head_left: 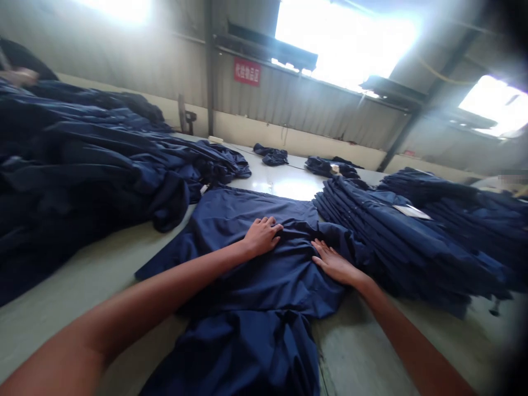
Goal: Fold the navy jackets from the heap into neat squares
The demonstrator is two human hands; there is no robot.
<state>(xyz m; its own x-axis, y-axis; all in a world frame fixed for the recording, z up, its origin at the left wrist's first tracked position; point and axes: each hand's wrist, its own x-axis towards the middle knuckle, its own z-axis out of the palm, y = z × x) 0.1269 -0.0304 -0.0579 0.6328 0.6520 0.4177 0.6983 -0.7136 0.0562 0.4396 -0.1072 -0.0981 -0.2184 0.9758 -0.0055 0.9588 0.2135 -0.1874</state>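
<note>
A navy blue garment (256, 286) lies spread on the pale table (82, 280) in front of me, hanging over the near edge. My left hand (260, 235) rests on its upper middle with the fingers curled and pressing into a fold of the cloth. My right hand (334, 263) lies flat on the garment just to the right, fingers stretched out and together. Both hands touch the fabric only; neither lifts it.
A neat stack of folded navy garments (396, 242) with a white tag (411, 211) sits right of the hands. A big loose heap of navy garments (82, 165) fills the left. Small dark bundles (271, 155) lie farther back. A corrugated wall with a red sign (246, 71) stands behind.
</note>
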